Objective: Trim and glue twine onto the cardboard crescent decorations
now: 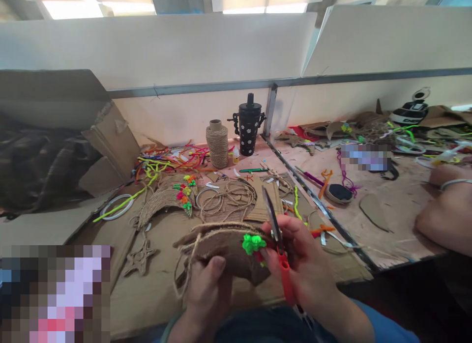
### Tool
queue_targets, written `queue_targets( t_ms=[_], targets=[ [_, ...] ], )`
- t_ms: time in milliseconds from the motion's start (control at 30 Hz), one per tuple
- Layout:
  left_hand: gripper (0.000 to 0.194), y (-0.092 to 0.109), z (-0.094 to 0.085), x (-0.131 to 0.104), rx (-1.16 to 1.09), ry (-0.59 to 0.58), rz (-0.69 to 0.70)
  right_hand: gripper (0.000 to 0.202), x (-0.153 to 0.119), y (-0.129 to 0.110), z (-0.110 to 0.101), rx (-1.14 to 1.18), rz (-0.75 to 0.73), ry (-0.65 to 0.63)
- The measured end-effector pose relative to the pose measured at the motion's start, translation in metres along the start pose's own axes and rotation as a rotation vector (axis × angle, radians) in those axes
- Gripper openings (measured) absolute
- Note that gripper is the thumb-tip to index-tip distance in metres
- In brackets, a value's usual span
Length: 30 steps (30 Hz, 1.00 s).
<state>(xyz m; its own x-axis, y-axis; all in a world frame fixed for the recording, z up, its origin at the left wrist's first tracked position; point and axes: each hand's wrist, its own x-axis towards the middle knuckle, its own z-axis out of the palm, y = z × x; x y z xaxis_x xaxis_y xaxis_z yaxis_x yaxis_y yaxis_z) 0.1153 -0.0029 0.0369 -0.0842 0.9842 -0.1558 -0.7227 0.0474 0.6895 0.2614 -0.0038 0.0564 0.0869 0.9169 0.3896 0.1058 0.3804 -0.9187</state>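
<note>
My left hand (pixel 208 284) is closed round the lower left of a curved cardboard crescent (pixel 228 247), thumb on its face and a loop of jute twine by the fingers. A bright green pipe-cleaner flower (pixel 253 243) sits near the crescent's right end. There my right hand (pixel 306 264) holds red-handled scissors (pixel 283 274), blades pointing up, while its fingertips touch the crescent beside the flower. Behind my hands lies a twine-wrapped crescent (pixel 162 203) with small coloured flowers, and a twine star (pixel 140 257) is to the left.
A twine spool (pixel 217 145), a small glue bottle (pixel 236 155) and a black tumbler (pixel 249 129) stand at the back. Coloured pipe cleaners (pixel 158 166) and scraps cover the table. A cardboard box (pixel 110 136) is on the left; another person's arm (pixel 446 215) rests at right.
</note>
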Motion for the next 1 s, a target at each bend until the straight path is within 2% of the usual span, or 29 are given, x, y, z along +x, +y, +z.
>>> queue_targets(
  t_ms=[100,233,367,567,667,867,1000],
  targets=[
    [0.043,-0.012,-0.008,0.002,-0.005,-0.074,0.012,0.041,-0.001,0.001,-0.001,-0.027,-0.052,-0.011],
    [0.032,-0.017,-0.011,0.003,0.009,-0.047,0.003,0.05,-0.002,0.002,-0.003,-0.078,-0.099,-0.044],
    [0.021,-0.009,-0.005,0.001,0.036,0.015,-0.002,0.049,-0.006,0.0,-0.002,-0.081,-0.109,-0.033],
    [0.034,0.002,0.006,0.001,0.084,0.053,0.017,0.051,-0.01,0.003,-0.002,-0.129,-0.166,-0.026],
    [0.032,0.004,0.005,0.003,0.102,0.046,0.014,0.052,-0.011,0.003,0.0,-0.107,-0.154,-0.048],
    [0.02,0.008,-0.009,0.002,0.109,-0.009,0.027,0.045,-0.012,-0.008,-0.008,0.053,-0.044,-0.165],
    [0.016,0.008,-0.026,-0.001,0.051,-0.043,-0.112,0.04,-0.008,-0.012,-0.026,0.054,0.007,-0.212]
  ],
)
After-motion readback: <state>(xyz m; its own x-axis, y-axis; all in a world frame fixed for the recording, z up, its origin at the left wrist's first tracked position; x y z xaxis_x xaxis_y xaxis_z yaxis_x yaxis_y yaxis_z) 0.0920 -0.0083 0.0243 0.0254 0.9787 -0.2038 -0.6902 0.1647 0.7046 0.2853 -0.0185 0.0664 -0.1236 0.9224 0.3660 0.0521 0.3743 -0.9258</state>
